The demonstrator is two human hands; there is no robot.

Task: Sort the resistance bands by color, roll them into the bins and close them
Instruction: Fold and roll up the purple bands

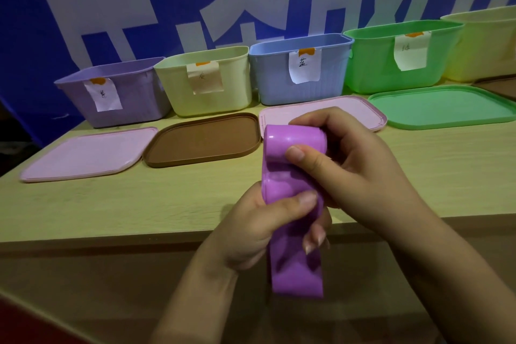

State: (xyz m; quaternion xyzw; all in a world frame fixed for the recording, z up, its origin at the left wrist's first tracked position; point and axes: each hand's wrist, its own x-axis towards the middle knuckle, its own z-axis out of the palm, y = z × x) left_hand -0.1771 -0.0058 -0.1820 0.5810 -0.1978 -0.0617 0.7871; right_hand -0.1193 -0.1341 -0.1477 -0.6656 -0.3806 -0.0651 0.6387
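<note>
A purple resistance band (293, 265) hangs in front of the table edge, its top end curled into a roll. My right hand (354, 173) pinches that roll between thumb and fingers. My left hand (262, 226) grips the band's middle, thumb across its front. A row of open bins stands at the back of the table: purple bin (134, 103), pale yellow bin (237, 84), blue bin (273, 78), green bin (374, 64), and another yellow bin (485, 45) at the far right. Most carry paper labels.
Lids lie flat in front of the bins: a pink lid (81, 155), a brown lid (203, 139), a second pink lid (360, 112) partly behind my hands, and a green lid (444, 107). The wooden table (139, 204) has a near edge just below my hands. A blue banner hangs behind.
</note>
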